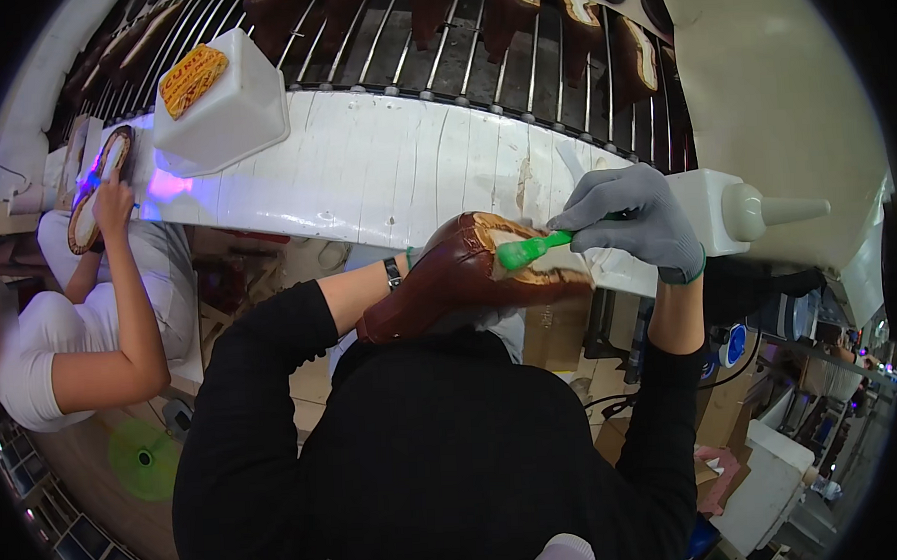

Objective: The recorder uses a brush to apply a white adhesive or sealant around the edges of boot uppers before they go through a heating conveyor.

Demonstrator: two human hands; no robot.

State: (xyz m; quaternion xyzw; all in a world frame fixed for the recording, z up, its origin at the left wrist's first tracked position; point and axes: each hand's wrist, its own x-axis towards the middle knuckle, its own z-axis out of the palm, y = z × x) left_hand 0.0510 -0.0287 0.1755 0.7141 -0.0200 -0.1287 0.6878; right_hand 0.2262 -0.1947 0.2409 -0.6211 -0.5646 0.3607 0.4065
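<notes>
The brown boot [449, 280] is in the middle of the picture, bottom side up; the right hand [638, 217], in a grey glove, is closed around a green brush [522, 252] that meets the boot's pale bottom, but the left hand hides behind the boot, so I can't tell its grip. The brushing looks partway done, though I can't tell how much is left. At the upper left, a yellow wrapper [193, 79] with dark printing sits on a white tub [226, 120] on the tabletop [364, 174].
</notes>
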